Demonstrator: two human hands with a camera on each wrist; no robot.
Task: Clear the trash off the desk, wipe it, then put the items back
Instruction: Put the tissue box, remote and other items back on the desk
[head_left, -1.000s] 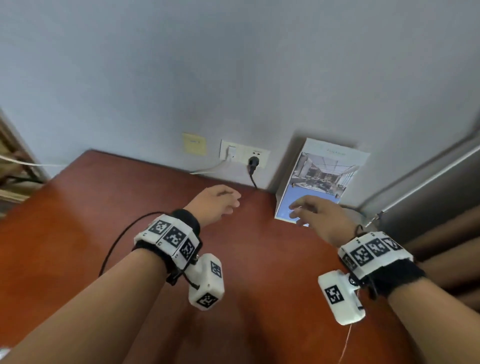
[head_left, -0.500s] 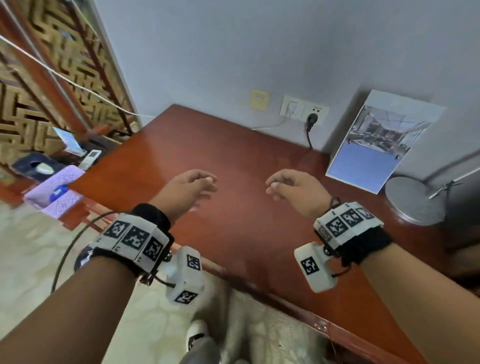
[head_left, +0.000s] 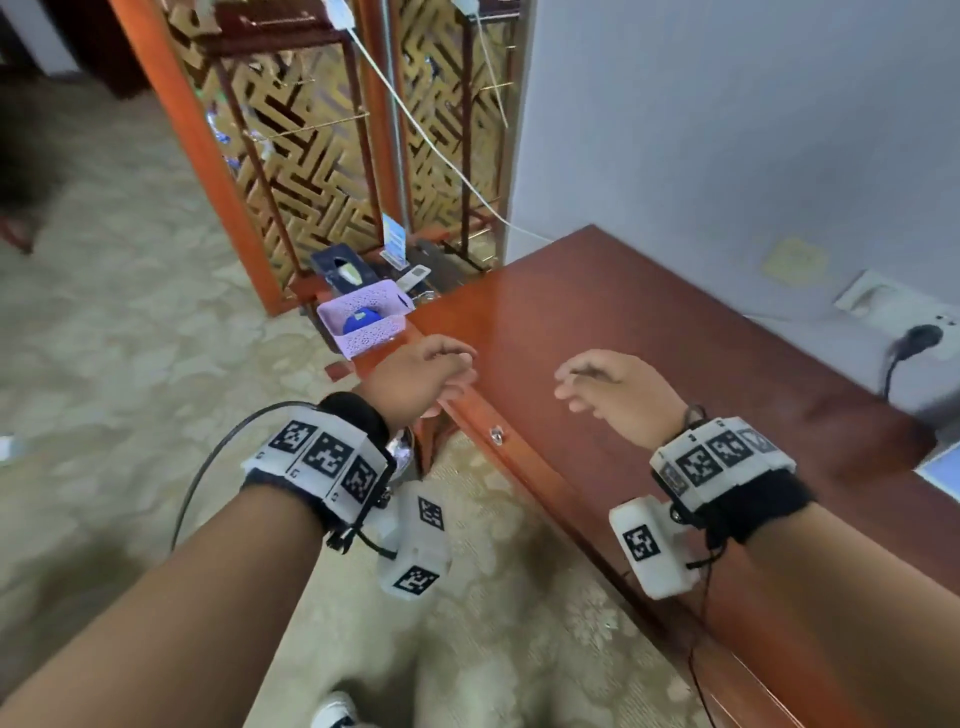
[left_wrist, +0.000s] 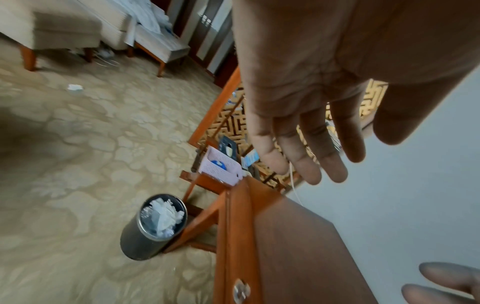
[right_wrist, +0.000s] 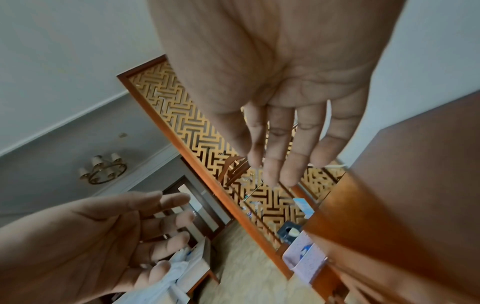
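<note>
The red-brown wooden desk (head_left: 649, 332) has a bare top where it shows. My left hand (head_left: 441, 369) hovers over its front left corner, fingers relaxed, holding nothing. My right hand (head_left: 597, 384) floats above the desk top beside it, also loose and holding nothing. Left of the desk, on a low stand, are a pink perforated basket (head_left: 363, 325) with a blue item inside, a dark tissue box (head_left: 340, 267), a white remote (head_left: 413, 275) and a small blue card stand (head_left: 395, 239). A dark round bin (left_wrist: 153, 226) full of crumpled white paper stands on the carpet by the desk leg. A booklet's corner (head_left: 943, 475) shows at the far right.
A gold lattice screen (head_left: 322, 156) in an orange frame stands behind the low stand, with a white cable (head_left: 441, 150) hanging across it. A black plug (head_left: 922, 335) sits in the wall socket. A scrap of paper (left_wrist: 75, 88) lies on the patterned carpet near beige chairs (left_wrist: 64, 33).
The view has swung left from the wall to the desk's left end. Both hands have drawn back from the booklet toward the front left corner, still holding nothing.
</note>
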